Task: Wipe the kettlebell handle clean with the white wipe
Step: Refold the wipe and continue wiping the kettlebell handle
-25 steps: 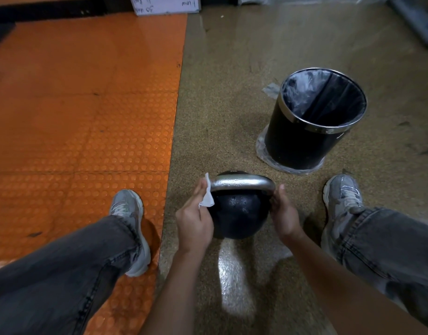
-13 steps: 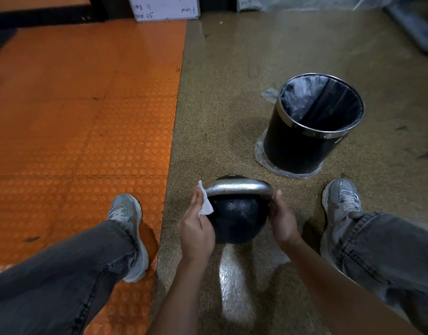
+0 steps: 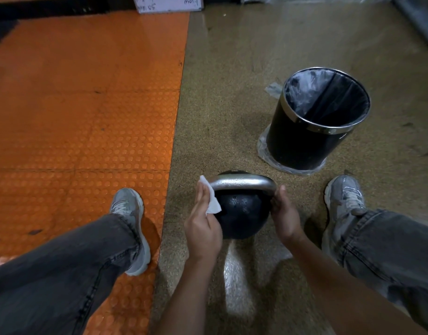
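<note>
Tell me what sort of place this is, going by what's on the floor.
Most likely a gym or workout room. A black kettlebell with a metal handle stands on speckled flooring, beside orange studded rubber matting. A lined bin stands nearby for used wipes.

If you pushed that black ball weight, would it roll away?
Probably not. The kettlebell looks like solid metal, likely heavy, and the right hand steadies it. Its round body could rock, though. The white wipe looks floppy.
</note>
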A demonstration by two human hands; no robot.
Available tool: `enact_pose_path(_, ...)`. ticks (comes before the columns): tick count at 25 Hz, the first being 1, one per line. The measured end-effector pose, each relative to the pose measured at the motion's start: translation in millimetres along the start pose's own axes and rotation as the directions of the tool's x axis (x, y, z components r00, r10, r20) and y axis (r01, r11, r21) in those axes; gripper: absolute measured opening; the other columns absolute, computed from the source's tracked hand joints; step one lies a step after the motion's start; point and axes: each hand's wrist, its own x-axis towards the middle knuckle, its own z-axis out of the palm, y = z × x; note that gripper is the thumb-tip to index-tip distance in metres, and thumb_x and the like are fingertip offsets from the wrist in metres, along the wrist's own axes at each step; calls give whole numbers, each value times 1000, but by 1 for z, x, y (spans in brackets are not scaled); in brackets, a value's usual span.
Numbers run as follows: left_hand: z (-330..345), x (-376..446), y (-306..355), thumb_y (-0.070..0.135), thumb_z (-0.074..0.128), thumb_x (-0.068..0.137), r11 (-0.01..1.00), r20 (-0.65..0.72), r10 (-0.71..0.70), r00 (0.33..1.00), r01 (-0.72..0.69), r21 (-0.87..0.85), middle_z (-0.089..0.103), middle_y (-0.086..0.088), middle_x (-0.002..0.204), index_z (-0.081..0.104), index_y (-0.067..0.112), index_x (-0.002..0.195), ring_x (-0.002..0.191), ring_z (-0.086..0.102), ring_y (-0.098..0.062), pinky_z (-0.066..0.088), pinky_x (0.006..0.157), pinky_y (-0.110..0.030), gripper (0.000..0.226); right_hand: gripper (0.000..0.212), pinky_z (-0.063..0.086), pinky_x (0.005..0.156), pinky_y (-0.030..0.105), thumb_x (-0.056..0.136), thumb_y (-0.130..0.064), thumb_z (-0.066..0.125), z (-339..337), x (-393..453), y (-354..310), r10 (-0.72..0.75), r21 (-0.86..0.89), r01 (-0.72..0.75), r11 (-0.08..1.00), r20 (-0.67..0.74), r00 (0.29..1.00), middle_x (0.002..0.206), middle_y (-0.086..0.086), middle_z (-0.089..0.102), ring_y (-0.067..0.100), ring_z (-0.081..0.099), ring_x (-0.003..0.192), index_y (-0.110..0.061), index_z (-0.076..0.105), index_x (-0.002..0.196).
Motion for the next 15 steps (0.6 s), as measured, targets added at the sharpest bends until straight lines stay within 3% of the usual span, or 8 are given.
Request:
enact_pose_path(4,1,2,-2,-25,39,81,1000,-30,16,999,-15,27,45,-3,149,50,8,142,141,39,-12,37,113,-31,71,56,46,103,34,107,-56,29,1,-1,0,-18,-14,18,1000,-4,1000,127,-1,74,10,66,122,-23,70,126)
enact_pose_path(6,5,-2,0,-26,38,79,998,-7,42,999,-42,38,43,-6,151,49,6,143,143,37,-14,33,116,-26,72,57,47,102,33,106,-56,30,2,-2,-3,-5,-17,5,1000,1,1000,127,-1,74,9,67,121,-21,69,128)
enact_pose_path(10,9,-12,1,-21,41,84,999,-50,-44,998,45,18,37,-6,154,43,10,146,142,33,-9,33,112,-15,70,53,47,99,29,108,-54,29,0,-1,2,-50,-66,49,997,-12,999,126,-5,74,3,67,119,-26,70,127)
enact_pose_path(15,21,-15,10,-23,39,81,996,-12,-87,996,88,21,32,-5,157,38,10,149,146,28,-15,34,114,-25,76,52,47,100,29,107,-56,30,0,0,3,-12,-67,10,998,-20,1000,127,-7,74,4,66,120,-29,70,124)
